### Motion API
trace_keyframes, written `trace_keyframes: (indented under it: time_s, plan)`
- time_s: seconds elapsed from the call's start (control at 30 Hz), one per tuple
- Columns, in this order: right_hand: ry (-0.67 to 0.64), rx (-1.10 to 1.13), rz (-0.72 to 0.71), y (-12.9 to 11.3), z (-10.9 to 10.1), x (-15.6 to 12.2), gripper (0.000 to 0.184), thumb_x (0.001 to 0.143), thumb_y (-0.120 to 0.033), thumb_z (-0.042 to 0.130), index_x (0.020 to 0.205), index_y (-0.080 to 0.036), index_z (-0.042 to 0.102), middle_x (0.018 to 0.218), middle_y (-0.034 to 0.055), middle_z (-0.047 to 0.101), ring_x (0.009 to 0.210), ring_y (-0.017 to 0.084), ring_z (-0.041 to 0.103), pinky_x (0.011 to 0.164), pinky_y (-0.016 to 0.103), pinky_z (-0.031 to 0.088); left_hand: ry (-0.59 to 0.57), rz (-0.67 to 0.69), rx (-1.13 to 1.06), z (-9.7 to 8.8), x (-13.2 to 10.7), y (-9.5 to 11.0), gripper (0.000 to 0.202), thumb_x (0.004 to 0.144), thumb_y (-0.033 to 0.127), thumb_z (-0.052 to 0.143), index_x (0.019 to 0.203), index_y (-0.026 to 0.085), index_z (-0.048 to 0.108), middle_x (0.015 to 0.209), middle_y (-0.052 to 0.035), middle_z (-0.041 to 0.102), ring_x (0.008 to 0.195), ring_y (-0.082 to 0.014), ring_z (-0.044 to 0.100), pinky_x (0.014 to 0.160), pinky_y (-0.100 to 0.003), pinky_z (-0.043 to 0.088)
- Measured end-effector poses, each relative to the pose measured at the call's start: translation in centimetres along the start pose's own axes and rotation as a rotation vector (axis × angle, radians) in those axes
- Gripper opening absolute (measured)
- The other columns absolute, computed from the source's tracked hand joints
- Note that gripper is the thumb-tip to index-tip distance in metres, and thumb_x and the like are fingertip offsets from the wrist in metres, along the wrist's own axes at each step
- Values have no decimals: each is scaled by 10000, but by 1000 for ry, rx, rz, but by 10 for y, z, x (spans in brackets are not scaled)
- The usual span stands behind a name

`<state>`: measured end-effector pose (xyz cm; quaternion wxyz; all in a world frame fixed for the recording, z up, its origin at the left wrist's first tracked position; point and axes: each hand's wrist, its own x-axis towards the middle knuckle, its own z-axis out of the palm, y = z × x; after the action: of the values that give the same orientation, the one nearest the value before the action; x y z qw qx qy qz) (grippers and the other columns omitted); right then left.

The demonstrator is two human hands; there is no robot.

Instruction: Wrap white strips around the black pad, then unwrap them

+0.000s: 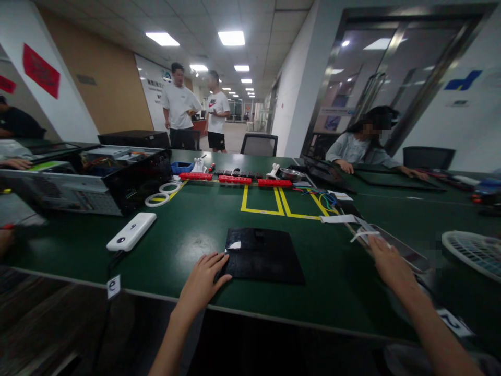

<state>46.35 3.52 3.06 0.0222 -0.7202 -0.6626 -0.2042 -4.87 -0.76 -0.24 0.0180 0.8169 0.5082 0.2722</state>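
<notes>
A flat black plastic panel [266,258] lies on the green tabletop in front of me, with a small white patch near its left edge. My left hand [207,274] is at that left edge, fingers stretched out and thumb apart, fingertips touching the panel's side. Off to the right, my right hand [391,263] reaches out with extended fingers beside a flat, phone-like device [409,256]. Its fingertips meet the end of a white strip [366,235]; no grip on it can be made out.
An open computer case [133,180] stands at left, near white rings [156,199] and a white power bank [132,231]. Red strips [235,179] line the back, before yellow tape outlines [263,212]. Coloured wires [329,201] and a white mesh item [473,250] lie right. A person [364,143] sits across.
</notes>
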Motion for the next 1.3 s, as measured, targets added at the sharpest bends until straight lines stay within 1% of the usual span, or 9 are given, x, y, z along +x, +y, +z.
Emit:
trace_keyframes:
  time_s: [0.13, 0.3, 0.53, 0.7, 0.8, 0.9, 1.07, 1.17, 1.3]
  plan:
    - [13, 45, 25, 0, -4, -2, 565, 822, -48, 213, 1364, -52, 373, 1388, 197, 411, 1232, 251, 445, 942, 371, 436, -3, -7, 10, -1, -1, 2, 422, 856, 389, 559, 1256, 254, 544, 1251, -64, 606, 1181, -243, 522, 1027, -460, 373]
    - [-17, 15, 57, -6, -23, -3, 562, 823, -80, 273, 1380, -41, 338, 1430, 189, 350, 1065, 287, 572, 831, 380, 506, -15, -15, 15, -2, -1, 3, 432, 861, 388, 555, 1268, 245, 531, 1268, -65, 593, 1196, -235, 511, 1042, -456, 354]
    - [299, 126, -32, -22, -72, -3, 605, 812, -37, 301, 1416, -76, 291, 1397, 179, 408, 1250, 259, 430, 989, 354, 417, -14, -29, 22, -2, 3, 4, 411, 872, 385, 539, 1255, 234, 540, 1247, -75, 606, 1153, -234, 535, 1006, -441, 381]
    - [528, 325, -107, -54, -122, -11, 486, 873, -129, 361, 1352, -165, 439, 1299, 111, 540, 1141, 207, 544, 995, 336, 425, -13, -52, 21, 1, 9, 3, 388, 867, 394, 540, 1226, 250, 569, 1220, -75, 621, 1123, -251, 545, 972, -446, 397]
    - [537, 453, -243, -82, -140, -18, 429, 883, -175, 390, 1295, -205, 510, 1250, 71, 585, 1085, 191, 585, 979, 337, 450, -2, -92, -131, -1, 11, -1, 389, 866, 414, 530, 1193, 217, 604, 1217, -88, 621, 1137, -259, 537, 992, -438, 384]
    - [406, 623, -474, -115, -135, -22, 450, 881, -145, 371, 1302, -235, 499, 1270, 40, 572, 1118, 172, 565, 1001, 354, 438, 27, -183, -461, -9, 13, -5, 423, 915, 450, 408, 1165, 187, 625, 1171, -86, 649, 1106, -254, 571, 976, -417, 413]
    - [67, 752, -807, -166, -92, -22, 683, 772, 52, 288, 1361, -267, 416, 1365, 19, 482, 1219, 134, 467, 1025, 331, 403, -25, -330, -1006, -20, 14, -1, 594, 962, 477, 182, 1247, 109, 551, 1138, -139, 658, 1005, -236, 638, 872, -395, 504]
    - [-35, 738, -897, -181, -72, -19, 768, 708, 103, 299, 1377, -265, 386, 1392, 33, 449, 1266, 135, 406, 1046, 341, 370, -58, -302, -884, -19, 14, 10, 499, 944, 463, 310, 1262, 154, 540, 1208, -121, 623, 1044, -232, 619, 897, -402, 497]
    - [-72, 695, -940, -189, -67, -16, 737, 731, 104, 304, 1387, -229, 364, 1409, 74, 420, 1296, 140, 356, 1053, 360, 356, -39, -76, -408, -11, 12, 31, 393, 906, 365, 464, 1269, 232, 532, 1343, -73, 522, 1259, -244, 444, 1051, -460, 345]
